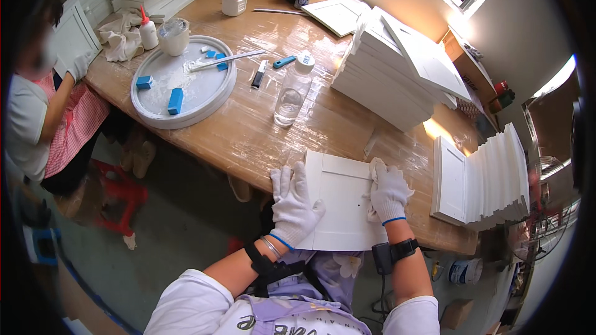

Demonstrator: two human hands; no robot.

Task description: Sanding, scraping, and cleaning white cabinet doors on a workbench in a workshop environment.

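A white recessed panel point(338, 201), like a small cabinet door, leans between my lap and the table's front edge. My left hand point(295, 208), in a white knit glove, lies along the panel's left edge, fingers stretched out and thumb over its face. At the right edge my right hand point(389, 193), also gloved, is closed on what looks like a whitish cloth point(374, 212) pressed against the panel. Its fingertips are partly hidden. A small dark spot shows on the panel near that hand.
On the brown film-covered table point(248, 130) stand a clear bottle point(293, 93), a round white tray point(186, 121) with blue blocks, and a glue bottle point(148, 34). Stacks of white panels point(385, 74) rise at the back and right point(484, 180). A co-worker point(56, 111) sits at left.
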